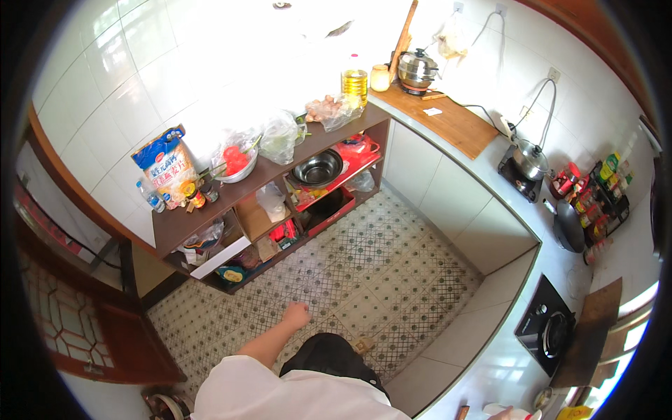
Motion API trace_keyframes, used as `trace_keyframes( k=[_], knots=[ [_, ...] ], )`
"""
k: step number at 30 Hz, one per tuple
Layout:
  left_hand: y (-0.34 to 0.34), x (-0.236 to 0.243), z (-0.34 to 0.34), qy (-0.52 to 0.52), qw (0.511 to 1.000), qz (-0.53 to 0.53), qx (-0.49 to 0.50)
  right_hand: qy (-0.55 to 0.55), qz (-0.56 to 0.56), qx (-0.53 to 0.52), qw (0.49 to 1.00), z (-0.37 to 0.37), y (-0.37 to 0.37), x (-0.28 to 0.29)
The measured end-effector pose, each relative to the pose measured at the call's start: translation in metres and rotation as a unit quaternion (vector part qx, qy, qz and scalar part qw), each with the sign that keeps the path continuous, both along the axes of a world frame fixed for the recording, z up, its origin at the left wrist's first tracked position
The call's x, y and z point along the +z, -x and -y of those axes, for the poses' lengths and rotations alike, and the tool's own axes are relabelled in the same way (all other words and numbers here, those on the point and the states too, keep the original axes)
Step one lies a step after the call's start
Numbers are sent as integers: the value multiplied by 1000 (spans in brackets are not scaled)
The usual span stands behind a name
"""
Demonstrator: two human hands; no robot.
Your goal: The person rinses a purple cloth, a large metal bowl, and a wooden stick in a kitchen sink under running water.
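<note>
My left hand (297, 315) hangs above the patterned tile floor, its fingers curled in and nothing showing in them. It is well apart from the shelf unit. At the lower right edge a small part of my right hand (502, 415) shows against a white dish with some red (516, 409) on the counter. The frame cuts off most of that hand, so its fingers and grip are hidden.
A brown shelf unit (238, 203) bears a cereal bag (164, 164), plastic bags, an oil bottle (355, 85) and a dark metal basin (317, 168). Along the right counter stand a steamer pot (418, 68), a lidded pot (530, 161), a wok (568, 227) and a stove (544, 325).
</note>
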State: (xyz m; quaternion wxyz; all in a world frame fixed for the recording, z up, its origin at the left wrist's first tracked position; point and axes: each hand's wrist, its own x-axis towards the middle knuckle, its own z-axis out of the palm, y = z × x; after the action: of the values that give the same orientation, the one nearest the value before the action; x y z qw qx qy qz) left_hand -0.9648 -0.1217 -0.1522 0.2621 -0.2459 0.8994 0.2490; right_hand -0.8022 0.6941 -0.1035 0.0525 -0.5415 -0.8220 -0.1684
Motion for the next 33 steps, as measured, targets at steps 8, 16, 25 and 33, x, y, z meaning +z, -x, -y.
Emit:
trace_keyframes(
  k=[8,16,25,33],
  knots=[
    [27,16,-62,-68,989,-128,40,276,-497,234,788,-92,80,-49],
    [25,120,-148,-154,918,-331,-157,574,-498,395,517,272,139,135],
    [-30,246,-225,-579,748,-232,-227,743,-416,366,376,383,50,217],
    [-95,297,-333,-737,604,13,-304,540,-426,330,646,364,-93,244]
  ],
)
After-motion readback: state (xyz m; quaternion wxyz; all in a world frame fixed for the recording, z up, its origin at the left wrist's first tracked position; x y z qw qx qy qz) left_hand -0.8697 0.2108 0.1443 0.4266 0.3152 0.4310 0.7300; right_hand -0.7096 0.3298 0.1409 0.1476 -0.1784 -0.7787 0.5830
